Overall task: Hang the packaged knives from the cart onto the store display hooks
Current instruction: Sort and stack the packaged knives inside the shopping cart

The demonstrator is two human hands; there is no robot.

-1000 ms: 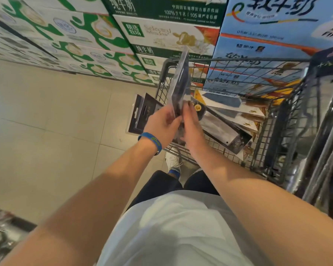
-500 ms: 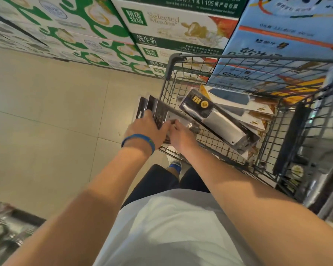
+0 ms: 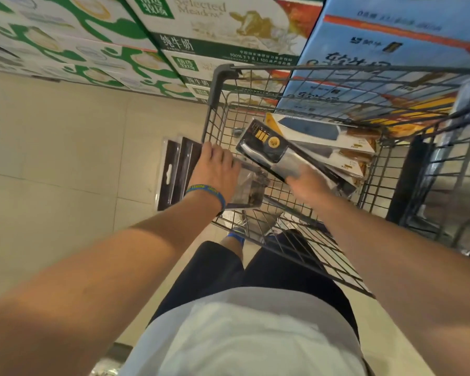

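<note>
Grey metal-wire cart (image 3: pixel 220 85); glossy clear-plastic knife packages (image 3: pixel 272 150); printed cardboard milk cartons (image 3: pixel 228 28); smooth beige floor tiles (image 3: pixel 65 147).

Cart (image 3: pixel 219 77) is straight ahead of me. In the cart, a stack of knife packs (image 3: pixel 337 137) lies against the right wall, with the top pack (image 3: pixel 269 147) slanted across it. My right hand (image 3: pixel 307 183) is at the top pack's near end; its hold is too blurred to tell. My left hand (image 3: pixel 217 169) rests on a flat pack (image 3: pixel 247 188) at the cart's left wall. Two more packs (image 3: pixel 174 172) stick out left of the cart, over the floor (image 3: pixel 52 158). Stacked cartons (image 3: pixel 228 25) stand behind the cart.
</note>
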